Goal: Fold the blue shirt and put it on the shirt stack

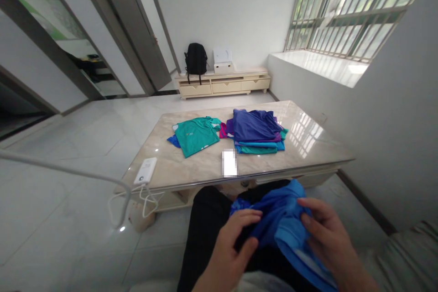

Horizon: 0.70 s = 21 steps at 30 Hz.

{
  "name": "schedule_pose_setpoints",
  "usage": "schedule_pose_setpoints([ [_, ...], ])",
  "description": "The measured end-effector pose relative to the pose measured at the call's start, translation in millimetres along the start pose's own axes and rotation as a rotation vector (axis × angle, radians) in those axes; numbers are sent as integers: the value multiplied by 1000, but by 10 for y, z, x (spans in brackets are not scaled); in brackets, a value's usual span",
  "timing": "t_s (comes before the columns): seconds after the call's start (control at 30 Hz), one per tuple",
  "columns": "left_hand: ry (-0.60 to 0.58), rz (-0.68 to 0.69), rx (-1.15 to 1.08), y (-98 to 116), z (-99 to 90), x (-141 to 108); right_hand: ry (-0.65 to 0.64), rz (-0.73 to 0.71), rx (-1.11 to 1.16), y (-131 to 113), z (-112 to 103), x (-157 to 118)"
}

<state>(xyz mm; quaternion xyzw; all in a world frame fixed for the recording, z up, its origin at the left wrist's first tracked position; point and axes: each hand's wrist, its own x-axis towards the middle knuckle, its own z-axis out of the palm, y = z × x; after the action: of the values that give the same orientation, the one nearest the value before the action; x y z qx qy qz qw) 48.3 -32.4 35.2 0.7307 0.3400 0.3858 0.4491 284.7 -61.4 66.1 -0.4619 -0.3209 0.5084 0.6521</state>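
Note:
A blue shirt point(273, 219) with a lighter blue band lies bunched over my lap. My right hand point(325, 232) pinches the lighter blue part between thumb and fingers, on the shirt's right side. My left hand point(236, 242) is at the shirt's left side, its fingertips against the cloth and its thumb spread apart from the fingers. Ahead on the marble-topped table point(191, 171) lies a green shirt point(198, 134), with some blue cloth showing under its left edge. To its right is a stack of folded clothes point(255, 127), dark blue on top.
A white power strip point(146, 171) with cables sits at the table's left front corner. Near the front edge is a blurred white rectangle point(229, 163). A black backpack point(196, 59) and a white box point(223, 61) rest on the low cabinet point(226, 84) by the wall.

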Motion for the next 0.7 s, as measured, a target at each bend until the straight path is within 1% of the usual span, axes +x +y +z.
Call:
schedule_pose_setpoints([
  [0.07, -74, 36, -94, 110, 135, -56, -78, -11, -46, 75, 78, 1],
  [0.1, -74, 45, -125, 145, 191, -59, -118, -42, -87, 93, 100, -6],
  [0.2, 6, 27, -148, 177, 300, 6, -231, -192, -238, 86, 135, -53],
  [0.27, 47, -2, -142, 153, 312, 58, -288, -268, -306, 63, 150, -94],
  [0.3, 55, -18, -142, 132, 303, 74, -293, -285, -325, 56, 154, -113],
  [0.4, 99, -67, -108, 65, 237, 68, -235, -301, -419, 71, 141, -146],
  [0.5, 146, -96, -24, 28, 159, 31, -85, -367, -615, 118, 94, -130],
  [0.57, 138, -71, 12, 24, 118, 17, 8, -400, -708, 143, 65, -104],
  [0.6, 128, -50, 28, 23, 101, 16, 30, -400, -727, 150, 56, -90],
  [0.7, 119, 25, 111, 6, 60, 25, 15, -355, -726, 147, 52, -59],
])
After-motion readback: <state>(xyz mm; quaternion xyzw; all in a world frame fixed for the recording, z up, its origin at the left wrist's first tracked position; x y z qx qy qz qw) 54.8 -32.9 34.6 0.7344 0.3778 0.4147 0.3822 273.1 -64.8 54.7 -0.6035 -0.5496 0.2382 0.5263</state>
